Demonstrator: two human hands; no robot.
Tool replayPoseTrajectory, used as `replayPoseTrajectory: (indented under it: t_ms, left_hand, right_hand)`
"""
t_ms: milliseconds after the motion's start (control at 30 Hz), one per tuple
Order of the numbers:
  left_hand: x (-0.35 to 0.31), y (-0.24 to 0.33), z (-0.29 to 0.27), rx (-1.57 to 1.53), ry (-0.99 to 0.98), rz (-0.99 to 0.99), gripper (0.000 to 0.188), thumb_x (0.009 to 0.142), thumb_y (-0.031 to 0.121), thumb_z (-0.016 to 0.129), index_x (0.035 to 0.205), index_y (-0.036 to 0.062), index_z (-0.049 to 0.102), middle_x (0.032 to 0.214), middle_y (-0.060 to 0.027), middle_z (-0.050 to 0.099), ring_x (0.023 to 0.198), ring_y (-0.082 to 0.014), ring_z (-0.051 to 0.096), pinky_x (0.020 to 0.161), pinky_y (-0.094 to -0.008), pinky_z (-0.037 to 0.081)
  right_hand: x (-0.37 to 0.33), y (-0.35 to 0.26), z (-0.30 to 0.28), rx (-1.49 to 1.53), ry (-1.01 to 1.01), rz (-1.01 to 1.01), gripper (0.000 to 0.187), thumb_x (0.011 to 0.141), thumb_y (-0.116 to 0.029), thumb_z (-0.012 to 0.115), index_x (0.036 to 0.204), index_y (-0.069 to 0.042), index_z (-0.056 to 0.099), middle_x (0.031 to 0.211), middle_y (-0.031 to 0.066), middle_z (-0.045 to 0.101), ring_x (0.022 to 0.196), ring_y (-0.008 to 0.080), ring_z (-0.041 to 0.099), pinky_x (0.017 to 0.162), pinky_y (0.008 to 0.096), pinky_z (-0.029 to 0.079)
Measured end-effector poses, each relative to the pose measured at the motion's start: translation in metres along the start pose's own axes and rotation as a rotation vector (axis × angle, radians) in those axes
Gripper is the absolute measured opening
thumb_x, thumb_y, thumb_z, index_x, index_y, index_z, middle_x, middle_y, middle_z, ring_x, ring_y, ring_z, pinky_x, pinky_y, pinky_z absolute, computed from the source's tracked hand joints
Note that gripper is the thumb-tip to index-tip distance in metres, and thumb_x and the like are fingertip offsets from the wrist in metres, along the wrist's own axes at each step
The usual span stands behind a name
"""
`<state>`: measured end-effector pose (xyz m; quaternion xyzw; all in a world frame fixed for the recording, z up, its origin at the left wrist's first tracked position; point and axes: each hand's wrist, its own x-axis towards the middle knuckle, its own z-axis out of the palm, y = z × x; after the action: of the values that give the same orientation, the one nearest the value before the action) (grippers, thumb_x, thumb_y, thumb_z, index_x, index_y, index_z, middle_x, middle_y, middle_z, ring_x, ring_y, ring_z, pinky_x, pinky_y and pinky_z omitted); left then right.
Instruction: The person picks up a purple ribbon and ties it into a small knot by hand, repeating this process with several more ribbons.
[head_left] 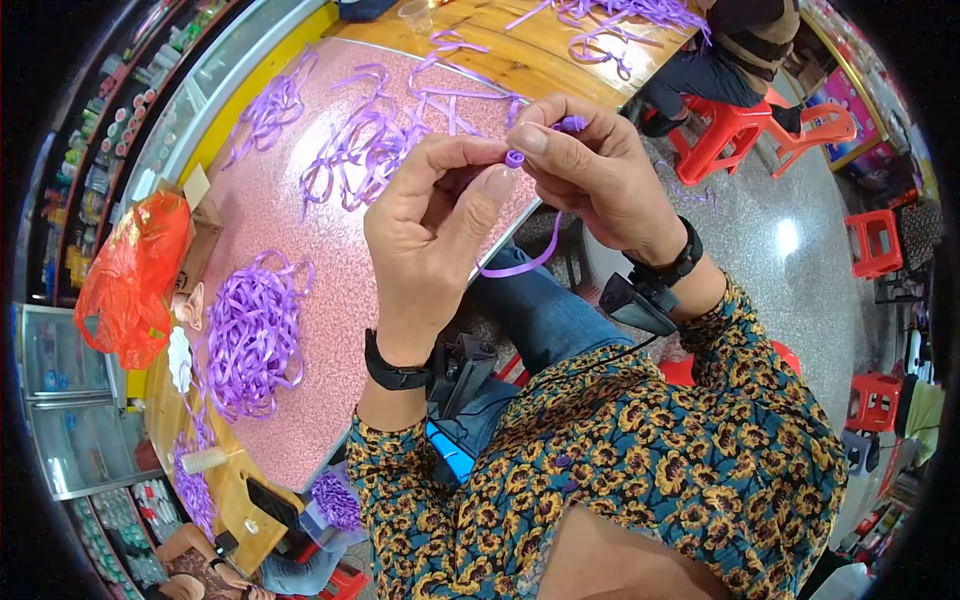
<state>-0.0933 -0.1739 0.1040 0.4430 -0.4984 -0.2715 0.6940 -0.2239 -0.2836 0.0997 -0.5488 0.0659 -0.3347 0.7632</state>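
Note:
A purple ribbon runs between my two raised hands and hangs below them in a loop. Its small tight coil sits at my fingertips. With thumb and forefinger my left hand pinches the ribbon at this coil. Close against it, my right hand pinches the ribbon too, and a short rolled piece shows above its fingers. Part of the ribbon is hidden behind the fingers. Under my hands, the pink speckled table carries a dense purple ribbon heap at the left and looser ribbon strands farther off.
At the left edge lie a red plastic bag and a cardboard box. A phone rests on the wooden table at the lower left. Another person sits at the far wooden table. Red stools stand on the right.

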Motion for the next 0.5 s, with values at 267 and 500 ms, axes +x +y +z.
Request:
replayPoseTrajectory:
  t_ms: [267,500]
  left_hand:
    - [0.000,-0.006,-0.006,-0.023,0.052,0.066,0.016,0.090,0.002,0.065,0.105,-0.0022,0.062,0.093,-0.0011,0.062,0.081,-0.0053,0.056,0.071,-0.0181,0.045]
    - [-0.005,0.006,-0.017,-0.073,0.105,0.038,0.018,0.091,0.003,0.064,0.108,-0.0023,0.061,0.093,-0.0015,0.061,0.082,-0.0057,0.055,0.071,-0.0195,0.044]
  right_hand:
    - [0.000,-0.001,0.006,-0.129,-0.016,-0.093,0.016,0.091,-0.012,0.065,0.106,-0.005,0.065,0.077,-0.0046,0.058,0.059,-0.0003,0.041,0.050,0.0172,0.029]
    - [0.020,0.008,0.018,-0.129,-0.123,-0.252,0.019,0.086,-0.004,0.070,0.104,-0.004,0.066,0.092,-0.0016,0.065,0.072,0.0010,0.051,0.057,0.0159,0.036]
